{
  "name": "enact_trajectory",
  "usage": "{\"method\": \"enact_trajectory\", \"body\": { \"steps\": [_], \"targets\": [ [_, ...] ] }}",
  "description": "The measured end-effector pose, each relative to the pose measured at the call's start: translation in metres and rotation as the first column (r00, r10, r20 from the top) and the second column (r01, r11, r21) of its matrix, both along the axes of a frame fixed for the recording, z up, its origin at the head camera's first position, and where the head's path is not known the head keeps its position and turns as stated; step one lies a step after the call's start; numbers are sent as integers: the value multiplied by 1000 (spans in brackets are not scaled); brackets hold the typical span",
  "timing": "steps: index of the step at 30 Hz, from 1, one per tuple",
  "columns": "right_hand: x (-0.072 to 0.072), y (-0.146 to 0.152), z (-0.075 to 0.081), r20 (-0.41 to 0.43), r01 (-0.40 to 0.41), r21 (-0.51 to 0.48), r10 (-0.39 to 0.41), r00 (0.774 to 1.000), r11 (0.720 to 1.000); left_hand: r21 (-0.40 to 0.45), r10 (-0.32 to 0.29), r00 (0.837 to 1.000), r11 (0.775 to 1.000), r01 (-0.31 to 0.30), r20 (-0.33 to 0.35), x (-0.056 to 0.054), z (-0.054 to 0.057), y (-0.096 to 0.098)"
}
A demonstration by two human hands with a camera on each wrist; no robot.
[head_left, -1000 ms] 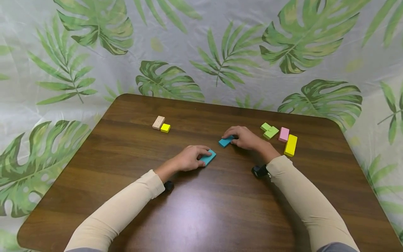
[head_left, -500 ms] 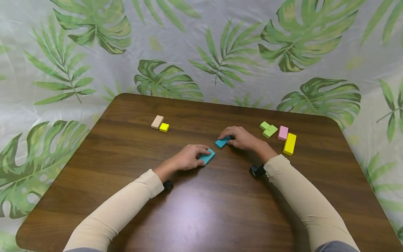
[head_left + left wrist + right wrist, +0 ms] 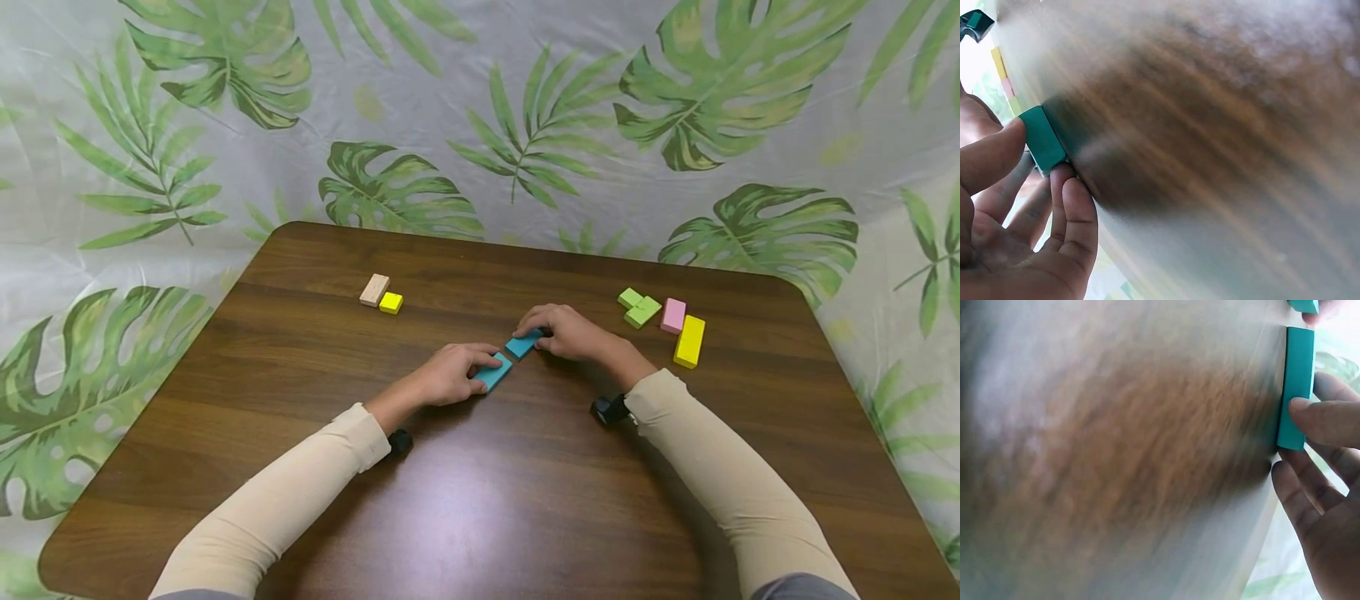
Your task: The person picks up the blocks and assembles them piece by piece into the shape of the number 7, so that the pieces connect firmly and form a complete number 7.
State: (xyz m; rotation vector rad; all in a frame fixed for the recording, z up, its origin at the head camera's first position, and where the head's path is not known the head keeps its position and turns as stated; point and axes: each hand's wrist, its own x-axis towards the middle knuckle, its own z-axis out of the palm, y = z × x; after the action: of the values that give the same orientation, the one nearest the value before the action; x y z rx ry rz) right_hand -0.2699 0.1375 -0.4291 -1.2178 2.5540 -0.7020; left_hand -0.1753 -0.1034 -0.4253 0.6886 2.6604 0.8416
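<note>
Two flat blue wooden blocks lie end to end on the table, a narrow gap between them. My left hand grips the nearer blue block, thumb on one long side; the left wrist view shows the same block held against the tabletop. Around the farther blue block, my right hand has its thumb and fingers on opposite sides. In the right wrist view this block lies flat, its end close to the other one.
At the back left, a plain wooden block touches a small yellow block. Back right on the brown table lie two light green blocks, a pink block and a long yellow block. A leaf-print cloth hangs behind.
My right hand has slid its blue block left and slightly nearer, narrowing the gap to the other blue block. The left hand and its block have stayed in place.
</note>
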Motion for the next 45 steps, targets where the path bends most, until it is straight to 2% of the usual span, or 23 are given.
{"method": "enact_trajectory", "body": {
  "steps": [20, 30, 41, 45],
  "targets": [
    [3, -4, 1, 14, 4, -2, -4, 1000, 1000, 2, -1, 1000, 1000, 1, 18, 1, -1, 1],
    [6, -8, 0, 11, -40, -18, 40, 999, 999, -4, 3, 1000, 1000, -3, 26, 5, -1, 4],
    [15, -12, -1, 19, -75, -3, 75, 997, 997, -9, -2, 1000, 1000, 2, 18, 19, 0, 5],
    [18, -13, -1, 24, -86, -9, 86, 996, 996, -6, -4, 1000, 1000, 4, -7, 24, 0, 5]
  ]
}}
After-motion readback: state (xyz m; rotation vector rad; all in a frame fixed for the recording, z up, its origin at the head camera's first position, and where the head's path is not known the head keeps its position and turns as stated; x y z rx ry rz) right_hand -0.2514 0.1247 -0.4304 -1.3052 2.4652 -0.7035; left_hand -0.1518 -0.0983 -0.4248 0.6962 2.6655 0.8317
